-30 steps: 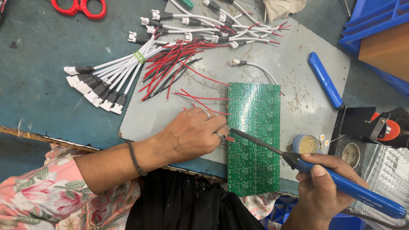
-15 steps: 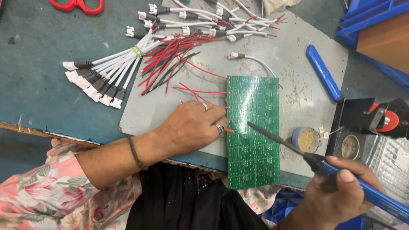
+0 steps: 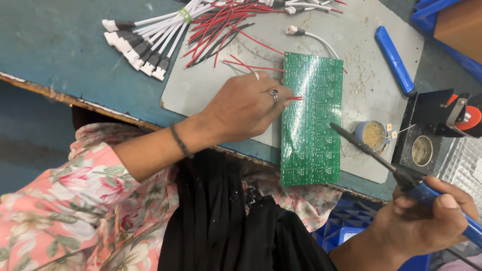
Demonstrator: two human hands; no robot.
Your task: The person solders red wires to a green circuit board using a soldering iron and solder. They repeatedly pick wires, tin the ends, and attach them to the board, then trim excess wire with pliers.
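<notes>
My left hand (image 3: 243, 108) lay on the grey mat (image 3: 351, 95), fingers pinched together on a short red wire (image 3: 295, 98), its end touching the left edge of the green circuit board (image 3: 311, 125). That board sat lengthwise on the mat, its near end hanging over the table's edge (image 3: 65, 50) toward my lap. My right hand (image 3: 427, 221) was down at the near right, fist wrapped tight round the blue handle of the soldering iron (image 3: 386, 165); the dark tip pointed up and left, hovering just off the board's right edge, not touching it as far as I could tell. Just beyond the tip stood a small round tin of flux (image 3: 372, 135), and right of that a black iron stand (image 3: 432, 130) with a round cup. Far across the mat lay a second blue-handled tool (image 3: 394, 59). At the far left, a bundle of white cables with black plugs (image 3: 145, 42) fanned out, with loose red wires (image 3: 221, 25) piled beside it.
</notes>
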